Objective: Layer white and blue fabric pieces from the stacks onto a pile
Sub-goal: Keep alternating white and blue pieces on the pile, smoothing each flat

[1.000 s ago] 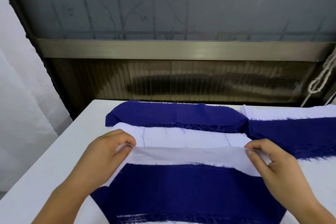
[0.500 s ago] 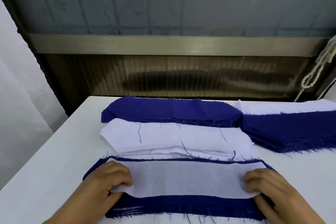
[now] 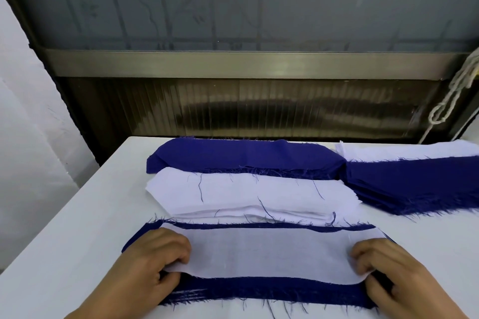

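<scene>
A thin white fabric piece [image 3: 267,254] lies flat on the blue piece [image 3: 272,290] topping the near pile. My left hand [image 3: 153,264] pinches the white piece's left end, fingers curled over it. My right hand [image 3: 388,277] pinches its right end the same way. Behind the pile sits a stack of white pieces [image 3: 248,194], and behind that a stack of blue pieces [image 3: 243,155].
A second pile of blue pieces [image 3: 414,184] over white ones [image 3: 404,150] lies at the right. Everything rests on a white table [image 3: 77,228] whose far edge meets a dark wall and window. A rope [image 3: 451,101] hangs at the far right.
Both hands carried the white piece from the white stack toward me and lowered it flat onto the blue piece of the near pile.
</scene>
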`<state>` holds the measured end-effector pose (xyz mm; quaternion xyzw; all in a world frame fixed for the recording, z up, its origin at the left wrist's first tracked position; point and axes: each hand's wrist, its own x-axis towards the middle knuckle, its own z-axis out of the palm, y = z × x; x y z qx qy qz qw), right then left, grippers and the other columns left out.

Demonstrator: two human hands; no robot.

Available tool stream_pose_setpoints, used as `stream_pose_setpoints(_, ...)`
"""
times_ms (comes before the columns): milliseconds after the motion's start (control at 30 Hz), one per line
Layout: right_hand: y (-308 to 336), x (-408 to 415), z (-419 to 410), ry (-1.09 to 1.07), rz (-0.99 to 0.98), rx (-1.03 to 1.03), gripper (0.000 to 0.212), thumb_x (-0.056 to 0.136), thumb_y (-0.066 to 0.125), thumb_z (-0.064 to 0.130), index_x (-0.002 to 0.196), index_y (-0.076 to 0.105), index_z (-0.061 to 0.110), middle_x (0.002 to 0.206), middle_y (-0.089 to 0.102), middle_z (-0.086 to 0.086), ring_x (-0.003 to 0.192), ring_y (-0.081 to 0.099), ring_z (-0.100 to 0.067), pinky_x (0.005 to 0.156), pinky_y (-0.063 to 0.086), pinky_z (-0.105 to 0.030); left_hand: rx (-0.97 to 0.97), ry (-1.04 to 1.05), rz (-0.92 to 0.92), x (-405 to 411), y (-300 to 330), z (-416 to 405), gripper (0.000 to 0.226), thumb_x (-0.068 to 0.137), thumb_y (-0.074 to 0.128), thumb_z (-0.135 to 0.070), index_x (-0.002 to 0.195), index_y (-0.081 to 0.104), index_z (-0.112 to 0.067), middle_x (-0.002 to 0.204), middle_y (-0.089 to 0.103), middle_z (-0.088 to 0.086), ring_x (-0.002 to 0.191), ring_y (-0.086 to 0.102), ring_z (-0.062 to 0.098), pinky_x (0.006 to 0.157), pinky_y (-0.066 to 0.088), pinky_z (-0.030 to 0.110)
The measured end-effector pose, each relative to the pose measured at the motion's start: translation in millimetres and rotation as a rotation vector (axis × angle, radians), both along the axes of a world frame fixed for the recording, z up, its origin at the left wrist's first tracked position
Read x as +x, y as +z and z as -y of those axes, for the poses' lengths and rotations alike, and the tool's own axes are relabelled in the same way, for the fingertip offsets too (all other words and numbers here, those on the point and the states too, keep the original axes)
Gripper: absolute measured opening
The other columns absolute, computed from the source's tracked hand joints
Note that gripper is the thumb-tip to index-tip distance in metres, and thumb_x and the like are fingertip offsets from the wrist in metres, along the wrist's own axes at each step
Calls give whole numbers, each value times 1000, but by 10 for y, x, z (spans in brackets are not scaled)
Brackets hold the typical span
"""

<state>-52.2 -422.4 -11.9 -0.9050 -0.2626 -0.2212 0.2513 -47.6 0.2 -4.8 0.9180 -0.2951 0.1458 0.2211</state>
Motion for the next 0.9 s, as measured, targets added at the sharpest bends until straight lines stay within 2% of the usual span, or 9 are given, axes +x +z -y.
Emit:
stream_pose_setpoints(133, -8, 3, 24, -19, -18, -21, 12, 63, 54, 15, 66, 60, 25, 93, 60, 21, 84, 58, 2, 71, 43, -15, 48, 61, 122, 51, -60, -68, 25, 69, 46, -11, 80, 65, -22, 105, 64, -15, 99, 57, 5, 89, 40, 18)
stream_pose_setpoints(200, 2, -2, 23, -31, -40, -25, 15, 59, 65, 14, 67, 60, 26, 93, 61, 20, 84, 58, 2, 71, 44, -17, 89, 151, 171, 101, -85, -139, 35, 64, 37, -4, 76, 66, -19, 103, 65, -8, 100, 54, 11, 88, 39, 23)
stream_pose_setpoints(267, 12, -9, 21, -23, -38, -45, 6, 67, 68, 30, 69, 62, 28, 94, 61, 19, 87, 58, 2, 75, 43, -16, 79, 208, 189, 125, -87, -194, 36, 64, 32, -1, 71, 64, -18, 96, 63, -9, 94, 52, 12, 83, 38, 23)
stream_pose_setpoints(367, 54, -23, 0, -26, -57, -47, 18, 78, 59, 45, 73, 65, 29, 94, 62, 18, 90, 58, 2, 79, 42, -17, 84, 214, 214, 141, -87, -202, 35, 69, 29, -5, 67, 61, -18, 88, 60, -11, 89, 50, 10, 81, 37, 22)
stream_pose_setpoints(467, 81, -22, -57, -35, -55, -51, 15, 81, 60, 40, 76, 68, 29, 94, 62, 19, 90, 58, 1, 80, 42, -18, 92, 204, 220, 143, -103, -198, 35, 69, 28, -4, 65, 60, -18, 84, 59, -12, 86, 48, 8, 80, 37, 22)
stream_pose_setpoints(533, 68, -9, -104, -21, -44, -83, 2, 79, 69, 30, 79, 69, 29, 96, 61, 20, 90, 59, 0, 80, 43, -19, 78, 209, 233, 148, -110, -208, 34, 70, 29, -5, 64, 59, -18, 83, 59, -12, 85, 48, 7, 79, 37, 22)
stream_pose_setpoints(600, 65, 4, -138, 8, -74, -108, 8, 75, 72, 23, 82, 70, 28, 99, 61, 20, 92, 59, 1, 81, 44, -18, 70, 222, 242, 145, -105, -211, 32, 72, 30, -7, 63, 59, -18, 83, 60, -12, 85, 48, 8, 79, 37, 23)
stream_pose_setpoints(767, 108, 41, -148, 58, -126, -153, 11, 78, 71, 26, 88, 69, 31, 103, 58, 23, 98, 56, 5, 85, 41, -11, 62, 225, 224, 138, -112, -221, 32, 70, 29, -8, 61, 58, -20, 81, 59, -15, 81, 49, 7, 76, 38, 23)
stream_pose_setpoints(900, 143, 80, -128, 69, -160, -190, 11, 80, 70, 27, 88, 67, 34, 102, 58, 25, 96, 56, 6, 82, 41, -9, 9, 276, 126, 138, -112, -246, 31, 72, 32, -12, 57, 57, -24, 75, 58, -22, 71, 49, 1, 68, 40, 19)
